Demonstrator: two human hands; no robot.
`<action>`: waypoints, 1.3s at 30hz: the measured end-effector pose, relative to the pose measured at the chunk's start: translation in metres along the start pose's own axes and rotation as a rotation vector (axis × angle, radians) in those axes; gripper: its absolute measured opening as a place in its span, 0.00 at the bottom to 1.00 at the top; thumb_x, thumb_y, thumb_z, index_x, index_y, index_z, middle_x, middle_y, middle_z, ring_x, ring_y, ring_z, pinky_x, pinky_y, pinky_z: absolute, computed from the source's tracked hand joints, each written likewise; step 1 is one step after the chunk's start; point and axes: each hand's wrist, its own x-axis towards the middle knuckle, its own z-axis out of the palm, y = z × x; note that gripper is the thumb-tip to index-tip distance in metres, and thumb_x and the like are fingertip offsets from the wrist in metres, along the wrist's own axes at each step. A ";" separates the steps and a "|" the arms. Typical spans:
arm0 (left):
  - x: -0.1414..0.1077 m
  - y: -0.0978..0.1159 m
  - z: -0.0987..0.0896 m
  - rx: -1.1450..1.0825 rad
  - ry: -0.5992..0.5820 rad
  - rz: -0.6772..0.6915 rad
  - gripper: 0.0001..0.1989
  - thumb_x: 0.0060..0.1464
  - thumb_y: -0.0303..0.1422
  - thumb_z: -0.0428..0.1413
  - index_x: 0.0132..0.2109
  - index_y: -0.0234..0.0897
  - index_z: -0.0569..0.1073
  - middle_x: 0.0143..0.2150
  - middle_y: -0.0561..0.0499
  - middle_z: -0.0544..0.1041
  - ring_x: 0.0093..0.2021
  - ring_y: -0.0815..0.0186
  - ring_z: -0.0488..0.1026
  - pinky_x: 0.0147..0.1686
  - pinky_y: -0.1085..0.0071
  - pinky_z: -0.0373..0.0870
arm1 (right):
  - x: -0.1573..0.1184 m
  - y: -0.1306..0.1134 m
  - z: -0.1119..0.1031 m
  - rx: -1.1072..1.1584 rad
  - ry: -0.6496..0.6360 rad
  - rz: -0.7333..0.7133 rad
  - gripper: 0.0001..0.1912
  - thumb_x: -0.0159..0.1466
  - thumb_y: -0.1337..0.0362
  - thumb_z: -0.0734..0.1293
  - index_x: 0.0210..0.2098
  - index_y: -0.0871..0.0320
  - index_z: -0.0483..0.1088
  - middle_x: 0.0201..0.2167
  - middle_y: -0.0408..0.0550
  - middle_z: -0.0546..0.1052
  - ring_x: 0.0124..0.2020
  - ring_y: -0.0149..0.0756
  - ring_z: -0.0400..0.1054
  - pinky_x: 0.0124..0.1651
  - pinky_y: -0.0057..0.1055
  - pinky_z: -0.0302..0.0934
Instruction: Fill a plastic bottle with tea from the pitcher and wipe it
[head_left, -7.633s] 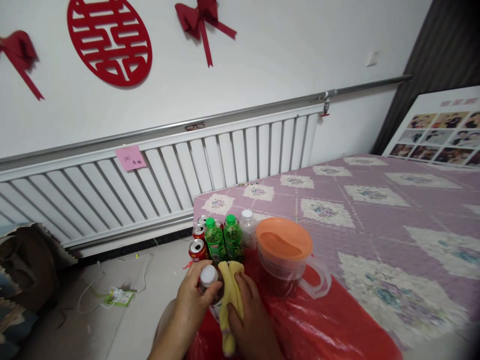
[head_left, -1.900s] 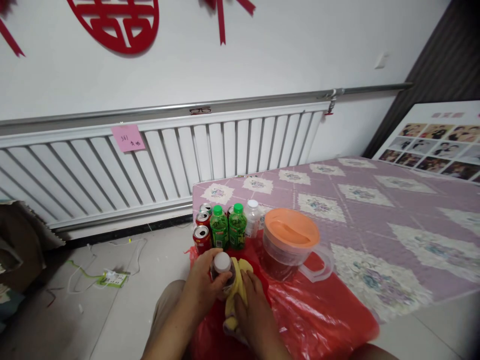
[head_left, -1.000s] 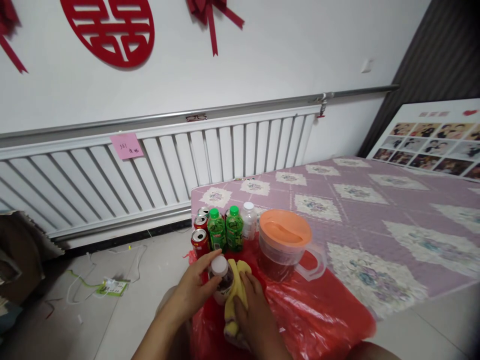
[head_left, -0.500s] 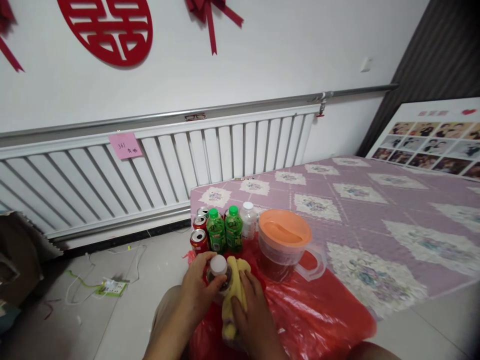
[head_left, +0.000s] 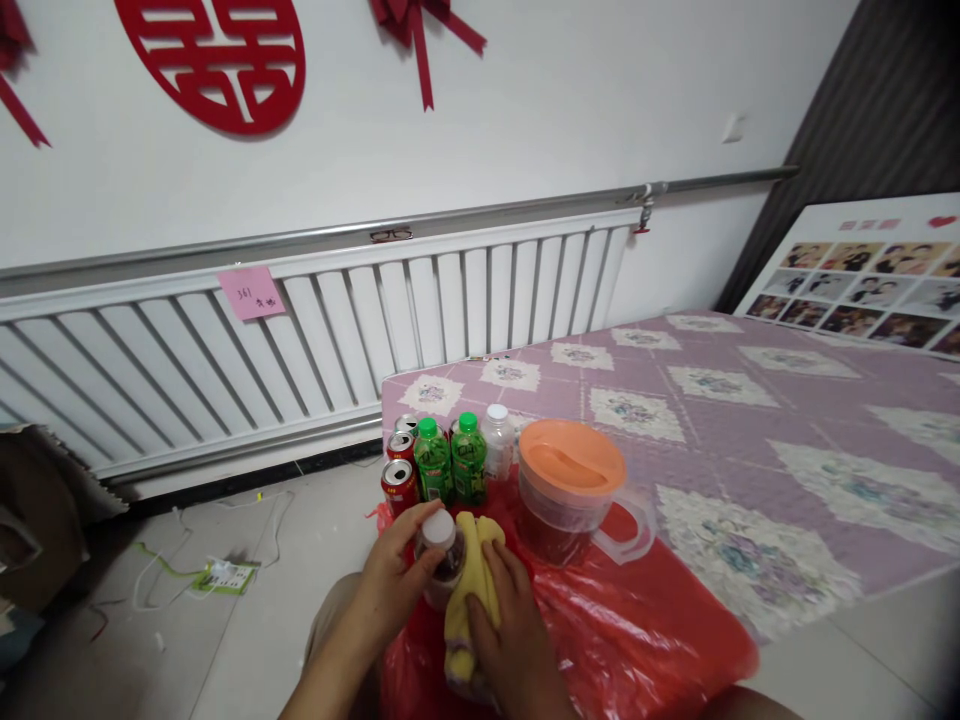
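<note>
A clear plastic bottle (head_left: 454, 562) with a white cap (head_left: 438, 528) stands close to me over a red plastic bag (head_left: 637, 620). My left hand (head_left: 397, 575) is closed round the bottle's left side near the cap. In my right hand (head_left: 514, 620) is a folded yellow cloth (head_left: 475, 575), pressed against the bottle's right side. The cloth hides part of the bottle and its base. Just beyond my hands stand two green-capped bottles (head_left: 433, 460), a clear bottle with a white cap (head_left: 497, 445) and several opened red cans (head_left: 399, 482).
Right of the bottles sits a clear jug (head_left: 559, 520) with an orange lid (head_left: 574, 455) and dark liquid inside. A purple floral cover (head_left: 720, 440) spreads to the right. Behind runs a white radiator (head_left: 337, 340). Cords and a green tag (head_left: 225, 577) lie on the left floor.
My left hand's thumb has slid slightly down and left off the bottle's neck, showing more of it. The right hand and cloth have shifted only a little.
</note>
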 end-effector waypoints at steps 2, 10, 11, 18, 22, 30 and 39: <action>0.001 -0.001 0.003 0.001 0.061 -0.026 0.24 0.51 0.31 0.56 0.57 0.41 0.70 0.58 0.45 0.73 0.56 0.56 0.70 0.58 0.56 0.65 | -0.003 -0.006 -0.005 0.024 0.113 -0.097 0.27 0.68 0.63 0.55 0.65 0.63 0.56 0.65 0.62 0.60 0.66 0.48 0.57 0.62 0.46 0.62; 0.000 0.000 0.012 0.047 0.190 -0.060 0.22 0.48 0.32 0.59 0.53 0.40 0.71 0.51 0.46 0.76 0.46 0.60 0.74 0.47 0.61 0.71 | -0.003 -0.024 -0.007 -0.028 0.263 -0.271 0.25 0.68 0.66 0.57 0.64 0.57 0.56 0.64 0.60 0.58 0.65 0.49 0.57 0.59 0.46 0.66; 0.000 0.000 0.012 0.049 0.189 -0.064 0.22 0.48 0.31 0.59 0.52 0.40 0.71 0.51 0.46 0.76 0.46 0.60 0.74 0.47 0.61 0.71 | 0.000 -0.021 -0.005 -0.031 0.251 -0.257 0.25 0.67 0.66 0.57 0.64 0.58 0.57 0.64 0.61 0.59 0.65 0.49 0.57 0.59 0.46 0.65; 0.003 0.004 0.010 0.064 0.179 -0.048 0.21 0.46 0.31 0.59 0.51 0.40 0.72 0.52 0.46 0.76 0.50 0.58 0.73 0.51 0.60 0.69 | 0.040 -0.019 -0.019 -0.017 0.021 -0.150 0.28 0.62 0.72 0.56 0.61 0.64 0.64 0.64 0.60 0.64 0.66 0.44 0.57 0.66 0.44 0.57; 0.004 0.003 0.010 0.066 0.162 -0.041 0.21 0.47 0.31 0.58 0.51 0.39 0.71 0.51 0.46 0.76 0.50 0.57 0.73 0.50 0.59 0.69 | 0.053 -0.028 -0.030 -0.067 -0.052 -0.149 0.29 0.61 0.73 0.56 0.62 0.62 0.64 0.63 0.59 0.66 0.65 0.44 0.59 0.65 0.44 0.57; 0.004 0.000 0.012 0.080 0.189 -0.044 0.22 0.47 0.30 0.60 0.52 0.40 0.72 0.53 0.46 0.76 0.51 0.57 0.72 0.54 0.58 0.68 | 0.016 -0.024 -0.016 -0.160 0.223 -0.292 0.24 0.62 0.72 0.59 0.58 0.62 0.65 0.57 0.62 0.69 0.60 0.50 0.65 0.57 0.46 0.68; 0.002 0.001 0.011 0.045 0.175 -0.074 0.22 0.49 0.32 0.60 0.53 0.40 0.72 0.52 0.46 0.76 0.49 0.58 0.74 0.50 0.60 0.71 | -0.015 -0.025 -0.009 -0.131 0.301 -0.354 0.27 0.62 0.72 0.58 0.60 0.56 0.61 0.58 0.58 0.66 0.57 0.47 0.67 0.53 0.40 0.71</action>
